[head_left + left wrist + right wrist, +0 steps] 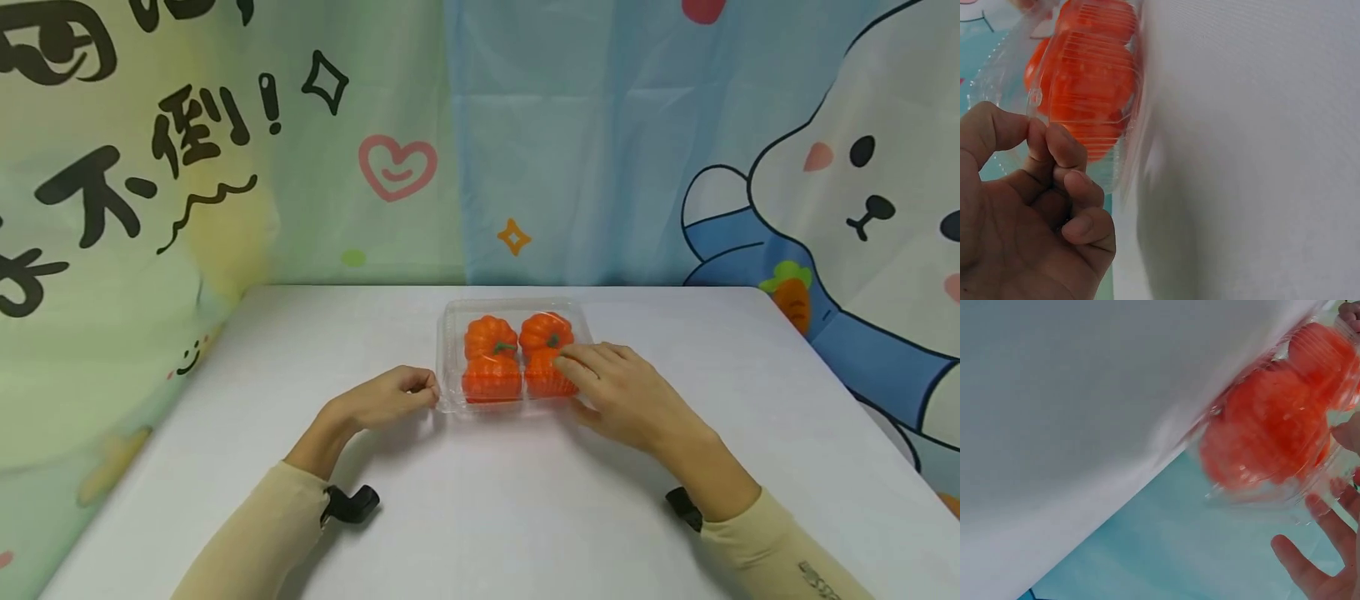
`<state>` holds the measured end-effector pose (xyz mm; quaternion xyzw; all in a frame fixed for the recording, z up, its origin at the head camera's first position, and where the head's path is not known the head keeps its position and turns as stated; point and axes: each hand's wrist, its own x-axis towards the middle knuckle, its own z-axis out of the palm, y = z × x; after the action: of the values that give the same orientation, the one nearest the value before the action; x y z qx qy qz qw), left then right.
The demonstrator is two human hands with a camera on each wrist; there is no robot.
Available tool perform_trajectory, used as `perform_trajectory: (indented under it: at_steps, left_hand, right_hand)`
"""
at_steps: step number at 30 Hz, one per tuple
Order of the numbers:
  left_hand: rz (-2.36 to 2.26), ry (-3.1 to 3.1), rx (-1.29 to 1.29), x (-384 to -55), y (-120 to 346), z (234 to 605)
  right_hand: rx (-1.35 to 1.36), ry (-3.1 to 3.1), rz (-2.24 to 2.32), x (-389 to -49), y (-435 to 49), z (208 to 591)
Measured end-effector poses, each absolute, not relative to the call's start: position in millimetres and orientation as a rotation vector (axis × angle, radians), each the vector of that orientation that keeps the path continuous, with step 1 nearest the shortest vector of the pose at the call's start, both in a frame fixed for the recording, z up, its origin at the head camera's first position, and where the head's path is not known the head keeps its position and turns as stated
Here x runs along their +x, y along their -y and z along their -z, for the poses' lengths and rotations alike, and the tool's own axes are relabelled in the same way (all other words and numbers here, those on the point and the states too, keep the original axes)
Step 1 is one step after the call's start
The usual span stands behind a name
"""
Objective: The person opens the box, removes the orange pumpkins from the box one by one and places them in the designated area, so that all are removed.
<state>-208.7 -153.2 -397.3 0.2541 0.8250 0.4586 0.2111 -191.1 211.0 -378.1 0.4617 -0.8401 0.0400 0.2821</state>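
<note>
A clear plastic box [451, 333] stands near the far edge of the table, with several small orange pumpkins [491, 379] in two rows inside. At its front left corner, my left hand [386, 397] pinches the thin plastic rim between thumb and index finger, the other fingers curled in. Over the front right corner lies my right hand [626, 396], its fingers spread and fairly straight against the plastic. The right wrist view shows those fingers [1297, 559] beside the box wall, and the ribbed side [1094, 81] shows close up in the left wrist view.
The white table [487, 517] reaches toward me in front of the box. Behind it hangs a printed curtain [570, 167] with a cartoon bear and lettering. A black wrist strap mount [352, 504] sticks out from the left sleeve.
</note>
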Motion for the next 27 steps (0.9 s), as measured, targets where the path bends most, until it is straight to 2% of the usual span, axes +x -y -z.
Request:
perform_trajectory:
  at_steps: [15,27]
  left_hand:
    - [-1.336,-2.170,0.514,-202,151,406]
    - [-1.328,-2.301,0.661,-202,142,402]
  right_hand:
    - [1.349,2.173,-0.144,-191,-219,385]
    - [1.358,2.188,-0.093,-189,-228,380]
